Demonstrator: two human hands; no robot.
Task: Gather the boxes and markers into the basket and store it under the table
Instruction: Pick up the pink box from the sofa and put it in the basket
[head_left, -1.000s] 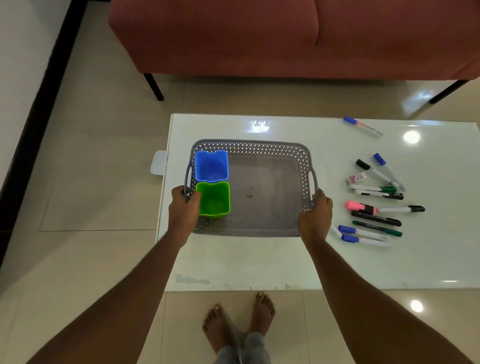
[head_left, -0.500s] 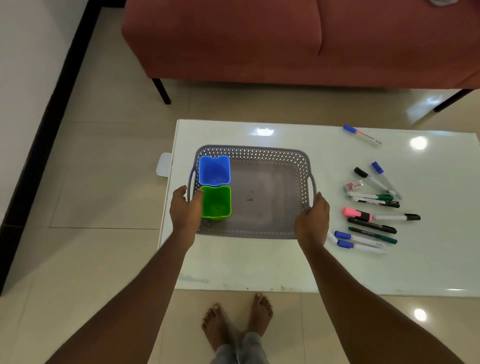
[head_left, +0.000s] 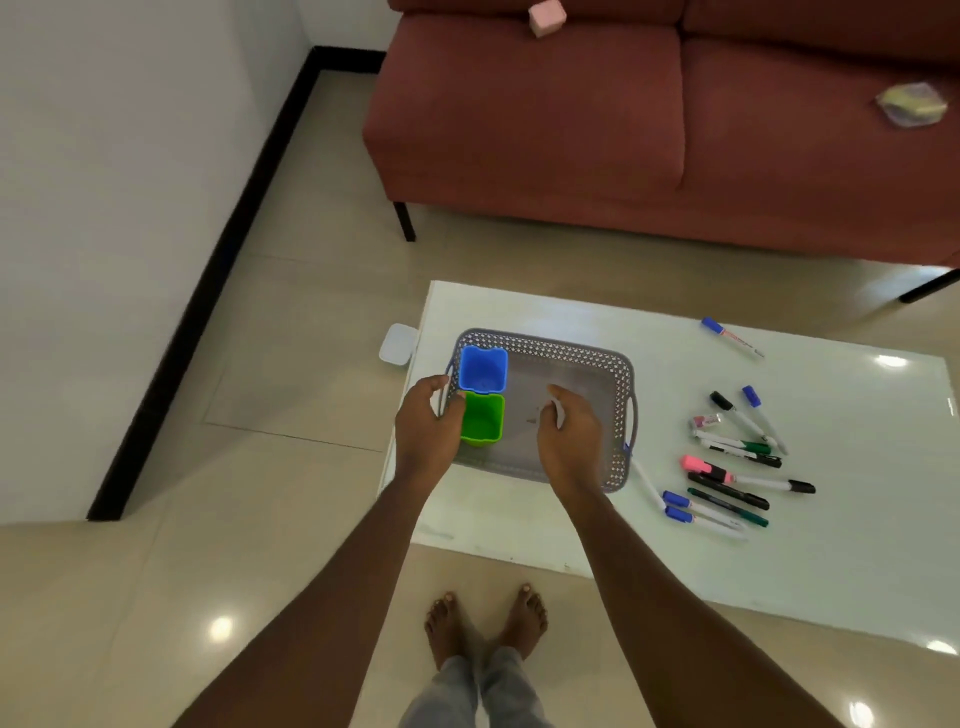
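A grey perforated basket (head_left: 550, 349) sits on the left part of the white table (head_left: 524, 525). Inside it, against the left wall, stand a blue box (head_left: 483, 368) and a green box (head_left: 484, 422). My left hand (head_left: 426, 428) curls round the basket's left handle, beside the green box. My right hand (head_left: 569, 439) hovers over the basket's floor with loosely curled fingers and holds nothing I can make out. Several markers (head_left: 737, 467) lie loose on the table to the right of the basket. One blue-capped marker (head_left: 731, 338) lies apart, farther back.
A red sofa (head_left: 597, 135) stands beyond the table, with a pink block and a small bag on its cushions. A white lidded container (head_left: 398, 344) sits at the table's left edge. My bare feet (head_left: 485, 623) stand at the near edge. A wall with black skirting runs along the left.
My right hand has let go of the basket's right handle and moved left over the basket's inside. My left hand stays at the left handle. The view has tilted up and back.
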